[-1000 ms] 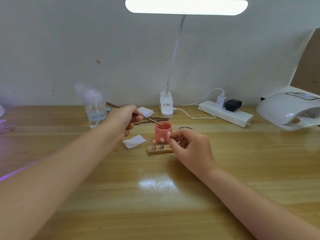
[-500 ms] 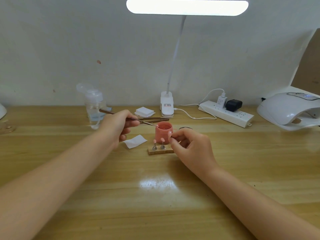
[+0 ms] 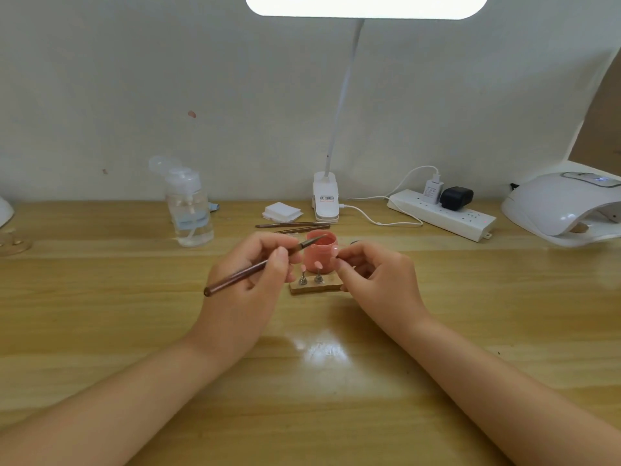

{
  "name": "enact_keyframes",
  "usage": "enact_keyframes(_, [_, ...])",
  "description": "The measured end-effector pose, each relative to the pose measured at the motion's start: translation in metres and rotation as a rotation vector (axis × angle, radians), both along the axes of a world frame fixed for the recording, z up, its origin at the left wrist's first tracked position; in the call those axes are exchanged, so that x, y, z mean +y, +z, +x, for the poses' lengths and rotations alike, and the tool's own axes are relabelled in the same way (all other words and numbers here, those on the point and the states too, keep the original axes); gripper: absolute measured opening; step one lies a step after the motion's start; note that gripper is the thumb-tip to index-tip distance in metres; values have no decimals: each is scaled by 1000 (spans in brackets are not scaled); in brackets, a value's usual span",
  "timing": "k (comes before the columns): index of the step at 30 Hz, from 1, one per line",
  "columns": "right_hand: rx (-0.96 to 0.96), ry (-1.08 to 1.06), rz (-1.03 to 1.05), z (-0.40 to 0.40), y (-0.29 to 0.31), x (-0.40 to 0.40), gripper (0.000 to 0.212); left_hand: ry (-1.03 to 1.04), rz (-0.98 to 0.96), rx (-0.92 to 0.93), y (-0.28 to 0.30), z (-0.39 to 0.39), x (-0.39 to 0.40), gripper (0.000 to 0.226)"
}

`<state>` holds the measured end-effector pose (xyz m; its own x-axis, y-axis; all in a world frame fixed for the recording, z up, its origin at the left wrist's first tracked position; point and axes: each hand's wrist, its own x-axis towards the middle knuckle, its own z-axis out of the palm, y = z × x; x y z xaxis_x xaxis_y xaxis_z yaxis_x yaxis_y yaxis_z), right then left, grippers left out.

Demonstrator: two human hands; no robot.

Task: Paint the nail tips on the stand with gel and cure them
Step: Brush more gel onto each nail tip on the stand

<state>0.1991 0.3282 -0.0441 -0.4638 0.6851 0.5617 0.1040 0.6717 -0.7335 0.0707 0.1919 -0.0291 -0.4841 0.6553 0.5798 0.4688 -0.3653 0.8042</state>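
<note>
Nail tips [image 3: 318, 264] stand on a small wooden stand [image 3: 316, 288] mid-desk [image 3: 100, 297], before the pink gel jar [image 3: 319, 252]. The left hand [image 3: 250, 280] grips a brush [image 3: 255, 267], its tip over the jar; the right hand [image 3: 376, 280] pinches a nail tip [image 3: 334, 252] beside the jar.

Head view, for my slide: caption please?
Left hand holds brush over gel pot; right hand pinches a nail tip.

Stand [image 3: 316, 286] end behind right hand [image 3: 376, 280] — lamp head [image 3: 366, 5] cropped — held tip too blurred.
</note>
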Motion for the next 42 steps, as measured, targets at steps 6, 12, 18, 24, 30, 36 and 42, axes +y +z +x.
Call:
enact_keyframes(6, [-2,6,36,1,1,0,7,-19,-16,187,0,8,-3,19])
enact_keyframes(12, [4,11,22,1,1,-1,9,-31,-2,161,-2,6,-6,21])
enact_keyframes(18, [-1,13,37,1,0,0,7,-21,-20,150,-2,7,-3,17])
enact_keyframes(24, [14,14,23,1,0,-1,17,-40,17,127,-4,5,-5,27])
enact_keyframes(30, [22,19,2,0,0,-2,7,-75,-37,155,-4,7,-2,17])
enact_keyframes(36, [23,-3,-12,2,1,-2,21,-32,31,132,-3,8,-5,21])
enact_keyframes(42, [32,-7,-28,1,1,-1,19,-96,-11,120,-6,8,-4,23])
